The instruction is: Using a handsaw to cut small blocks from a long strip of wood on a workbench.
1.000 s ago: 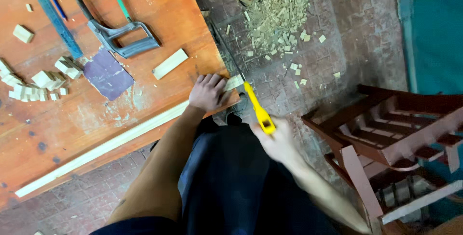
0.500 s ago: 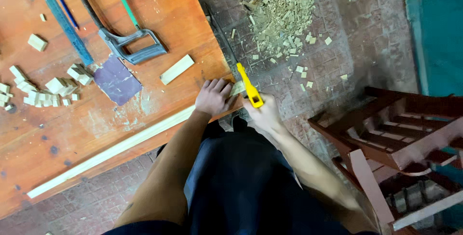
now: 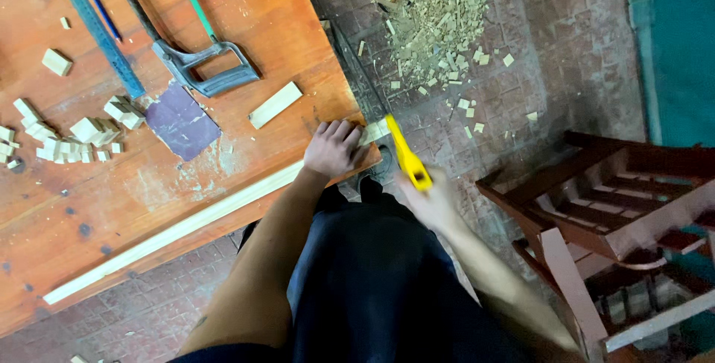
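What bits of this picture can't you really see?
Head view:
- The right hand is motion-blurred, so its fingers on the yellow saw handle cannot be made out.
- The saw's blade is too thin and dark to follow.
- The left hand covers part of the long wood strip beneath it.
- The top edge cuts off the blue ruler and the grey hacksaw.
- The right edge cuts off the wooden chair.

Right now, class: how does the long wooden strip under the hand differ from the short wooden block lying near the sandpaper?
The long strip runs along the table's near edge, overhanging at its right end; the short block lies wholly on the table. The left hand presses the strip; the block lies untouched. Both are pale, rectangular wood.
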